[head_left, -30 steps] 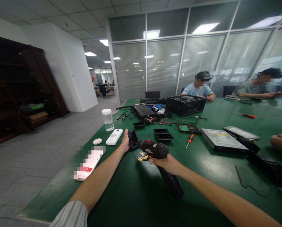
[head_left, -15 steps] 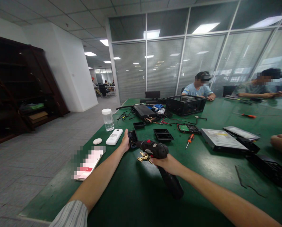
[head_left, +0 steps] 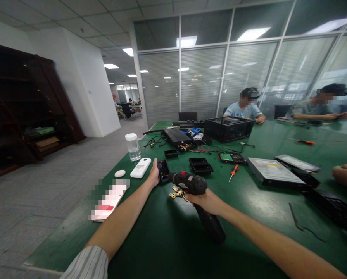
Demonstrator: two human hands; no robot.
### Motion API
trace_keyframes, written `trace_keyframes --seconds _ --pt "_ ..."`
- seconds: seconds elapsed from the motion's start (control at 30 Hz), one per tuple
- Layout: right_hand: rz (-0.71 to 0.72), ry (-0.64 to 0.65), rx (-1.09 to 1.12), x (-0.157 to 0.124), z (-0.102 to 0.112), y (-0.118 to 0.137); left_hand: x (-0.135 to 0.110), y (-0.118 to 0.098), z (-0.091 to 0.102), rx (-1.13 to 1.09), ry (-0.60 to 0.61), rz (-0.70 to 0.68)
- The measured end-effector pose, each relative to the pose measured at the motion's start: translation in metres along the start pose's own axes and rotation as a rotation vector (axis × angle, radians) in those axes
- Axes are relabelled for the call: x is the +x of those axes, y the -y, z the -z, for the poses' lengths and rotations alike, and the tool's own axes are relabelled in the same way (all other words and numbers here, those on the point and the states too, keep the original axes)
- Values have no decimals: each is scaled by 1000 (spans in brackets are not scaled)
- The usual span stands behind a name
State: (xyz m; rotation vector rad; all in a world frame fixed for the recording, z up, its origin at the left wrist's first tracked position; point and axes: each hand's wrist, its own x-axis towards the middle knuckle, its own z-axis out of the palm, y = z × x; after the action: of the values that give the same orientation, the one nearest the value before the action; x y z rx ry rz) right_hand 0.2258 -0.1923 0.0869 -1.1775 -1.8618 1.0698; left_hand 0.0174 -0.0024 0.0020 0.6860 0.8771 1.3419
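My right hand [head_left: 206, 202] is closed round the grip of a black cordless screwdriver [head_left: 194, 190], whose nose points left at a small black plastic part [head_left: 163, 171]. My left hand [head_left: 154, 173] grips that part at its left side, holding it on the green table [head_left: 167, 236]. A cluster of small brass hinges [head_left: 177, 193] lies just under the tool's nose.
A white remote [head_left: 140, 168], a white puck [head_left: 120, 173] and a clear jar [head_left: 132, 147] stand left of my hands. Black trays [head_left: 201, 165], an orange screwdriver [head_left: 233, 171], a disc drive [head_left: 273, 173] and an open case [head_left: 228, 129] lie beyond. Two people sit across; another person's hand [head_left: 346, 175] rests at right.
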Motion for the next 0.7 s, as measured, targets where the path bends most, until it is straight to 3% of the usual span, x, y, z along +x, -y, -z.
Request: trace_keyframes --seconds 0.7 --pt "10 18 12 0 0 -1 3 1 1 -5 -50 23"
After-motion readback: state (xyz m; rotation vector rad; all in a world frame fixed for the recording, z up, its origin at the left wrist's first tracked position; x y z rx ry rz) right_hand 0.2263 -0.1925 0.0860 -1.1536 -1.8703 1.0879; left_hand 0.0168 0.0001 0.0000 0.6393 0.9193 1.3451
